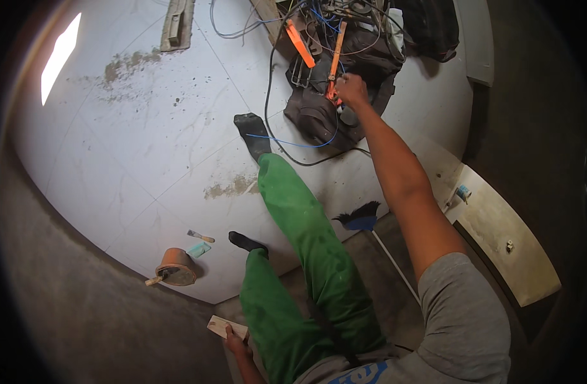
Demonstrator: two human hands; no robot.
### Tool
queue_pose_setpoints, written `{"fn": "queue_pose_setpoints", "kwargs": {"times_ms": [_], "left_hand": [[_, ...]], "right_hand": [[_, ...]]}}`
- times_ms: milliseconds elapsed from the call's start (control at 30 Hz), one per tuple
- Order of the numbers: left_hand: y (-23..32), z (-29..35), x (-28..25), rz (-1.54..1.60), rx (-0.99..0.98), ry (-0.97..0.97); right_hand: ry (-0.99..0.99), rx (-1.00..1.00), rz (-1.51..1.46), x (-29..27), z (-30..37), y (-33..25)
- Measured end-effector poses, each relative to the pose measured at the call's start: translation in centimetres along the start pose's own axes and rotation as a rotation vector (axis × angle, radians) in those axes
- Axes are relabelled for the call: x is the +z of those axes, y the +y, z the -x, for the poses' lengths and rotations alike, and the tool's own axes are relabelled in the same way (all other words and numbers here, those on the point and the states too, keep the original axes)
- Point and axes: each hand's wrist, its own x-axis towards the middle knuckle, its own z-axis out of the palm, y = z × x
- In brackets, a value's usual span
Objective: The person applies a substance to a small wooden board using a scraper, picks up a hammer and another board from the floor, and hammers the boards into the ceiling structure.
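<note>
My right hand [352, 91] reaches into a dark tool bag [312, 118]. Its fingers are closed beside an orange-handled tool [332, 93], and what they hold, if anything, is hidden. An orange bar-like tool [337, 51] stands just beyond these fingers, and a bright orange flat piece [300, 43] lies to its left. Low down, my left hand [236, 342] grips a short pale wooden block [226, 328] beside my green-trousered leg.
Black cable [268, 96] and blue wire [293, 144] trail from the bag across white tiles. At left are a clay-coloured bucket [178, 265], a brush [200, 236] and a trowel-like float [176, 29]. A broom [360, 219] and a pale curved panel [511, 240] lie at right.
</note>
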Motion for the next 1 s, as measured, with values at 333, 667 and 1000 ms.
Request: {"fn": "queue_pose_setpoints", "kwargs": {"times_ms": [333, 667, 1000], "left_hand": [[10.7, 8.8, 6.8, -0.117, 0.123, -0.005], [17.5, 14.2, 3.9, -0.185, 0.367, -0.002], [23.0, 22.9, 3.1, -0.132, 0.437, -0.259]], "right_hand": [[0.033, 0.152, 0.114, -0.6, -11.5, -3.3], [0.138, 0.258, -0.329, -11.2, -5.8, -6.7], [0.236, 0.537, -0.54, -11.8, 8.6, -2.1]]}}
